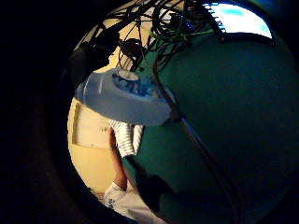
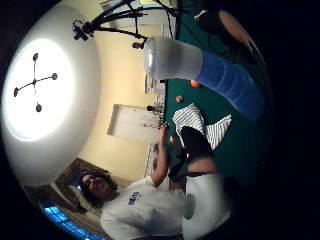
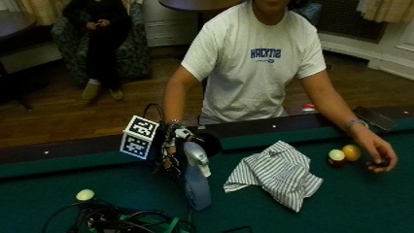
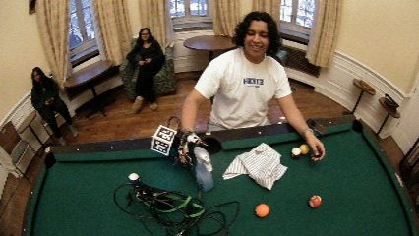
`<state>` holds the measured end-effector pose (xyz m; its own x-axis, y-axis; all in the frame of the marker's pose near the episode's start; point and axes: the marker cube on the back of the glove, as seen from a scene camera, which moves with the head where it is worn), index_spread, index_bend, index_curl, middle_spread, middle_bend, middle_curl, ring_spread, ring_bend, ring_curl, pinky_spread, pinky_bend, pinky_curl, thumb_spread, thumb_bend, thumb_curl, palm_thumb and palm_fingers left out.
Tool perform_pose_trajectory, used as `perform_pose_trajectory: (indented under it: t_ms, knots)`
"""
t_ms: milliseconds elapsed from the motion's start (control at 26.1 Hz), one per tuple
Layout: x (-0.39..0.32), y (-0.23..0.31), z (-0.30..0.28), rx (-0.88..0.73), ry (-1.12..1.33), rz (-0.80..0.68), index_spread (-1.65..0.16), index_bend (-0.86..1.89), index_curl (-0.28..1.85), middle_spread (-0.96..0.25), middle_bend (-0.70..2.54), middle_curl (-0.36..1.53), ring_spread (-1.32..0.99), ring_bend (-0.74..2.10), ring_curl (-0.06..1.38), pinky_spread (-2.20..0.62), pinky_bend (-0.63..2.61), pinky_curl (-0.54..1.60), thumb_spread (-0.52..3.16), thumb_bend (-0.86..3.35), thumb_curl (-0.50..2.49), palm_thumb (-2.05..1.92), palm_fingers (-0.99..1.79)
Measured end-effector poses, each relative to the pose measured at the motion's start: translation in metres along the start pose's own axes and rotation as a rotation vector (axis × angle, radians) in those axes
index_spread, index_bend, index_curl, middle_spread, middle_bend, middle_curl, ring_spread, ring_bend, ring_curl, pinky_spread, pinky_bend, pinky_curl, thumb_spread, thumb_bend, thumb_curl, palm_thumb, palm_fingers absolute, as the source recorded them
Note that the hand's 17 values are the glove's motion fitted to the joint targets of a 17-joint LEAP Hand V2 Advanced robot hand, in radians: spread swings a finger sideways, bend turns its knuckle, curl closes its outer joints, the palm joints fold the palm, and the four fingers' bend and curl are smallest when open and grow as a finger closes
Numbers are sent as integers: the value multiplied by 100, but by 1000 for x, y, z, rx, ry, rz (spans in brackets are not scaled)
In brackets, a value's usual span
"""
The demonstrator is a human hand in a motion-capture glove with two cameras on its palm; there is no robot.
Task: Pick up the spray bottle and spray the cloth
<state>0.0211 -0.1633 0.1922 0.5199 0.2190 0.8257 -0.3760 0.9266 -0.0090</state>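
In the outside view a spray bottle (image 3: 196,184) with a white head and a bluish body stands upright at the near side of the green table (image 3: 362,204); I cannot tell if its base touches the felt. My gloved right hand (image 3: 169,154) grips its neck and head from the left side. A striped white cloth (image 3: 277,175) lies crumpled on the felt just right of the bottle, apart from it. The bottle (image 2: 210,70) fills much of the thumb side palm view, with the cloth (image 2: 196,121) beyond it. In the little finger side view the bottle (image 1: 124,95) hangs over the cloth (image 1: 125,137).
The person's bare left hand (image 3: 377,154) rests on the felt at the far right, beside two balls (image 3: 343,154). A tangle of cables (image 3: 113,219) and a white ball (image 3: 85,194) lie left of the bottle. An orange ball (image 4: 262,210) and a red ball (image 4: 314,201) sit nearer the camera.
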Motion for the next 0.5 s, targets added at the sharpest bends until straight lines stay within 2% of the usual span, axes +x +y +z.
perform_pose_trajectory:
  t_ms: [192, 499]
  knots:
    - [-3, -17, 11, -30, -17, 11, -38, 13, 39, -19, 34, 46, -18, 55, 41, 2, 44, 42, 87, -5, 50, 77, 45]
    - [-4, -48, 30, -17, -59, -2, -37, 10, 33, -18, 30, 43, -18, 52, 37, 5, 40, 38, 88, -4, 45, 71, 45]
